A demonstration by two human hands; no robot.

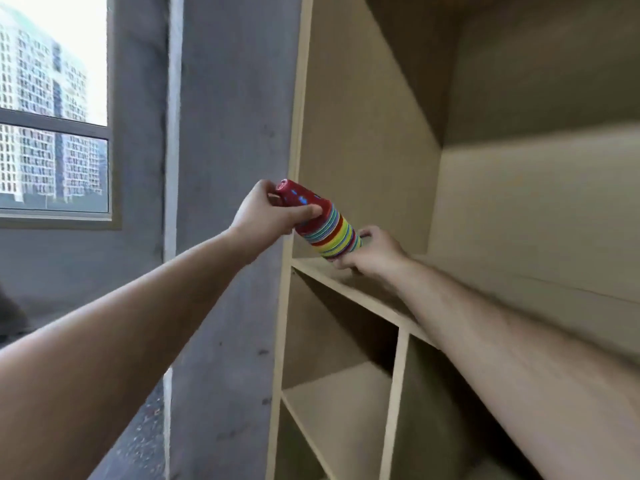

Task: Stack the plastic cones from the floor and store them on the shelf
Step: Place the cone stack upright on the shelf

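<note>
**Just above the shelf board [313, 268], a tilted cone stack [329, 230] held in both hands**

At the left end of the wooden shelf unit [363, 133], the stack of plastic cones leans hard. Its narrow red tip points to 10 o'clock and its wide base to 4 o'clock. The top cone is red with small blue marks, and below it the rims show as bands of green, yellow, red and blue. The lowest rim sits close over the board; whether it touches cannot be told, since the picture is blurred there.

The left hand [266, 213] grips the red tip, with its thumb laid along the cone's side and its fingers curled round the far side. The right hand [374, 251], at 4 o'clock from the stack, holds the base, its fingers curled on the bottom rims from below and behind. Both bare forearms reach in from the lower corners of the view.

Under the board, at 6 o'clock, an upright panel divides open compartments [339, 393]. At 9 o'clock from the stack stands a grey concrete wall [225, 133]. Farther out, at 10 o'clock, is a window [52, 98] with tall buildings outside.
</note>
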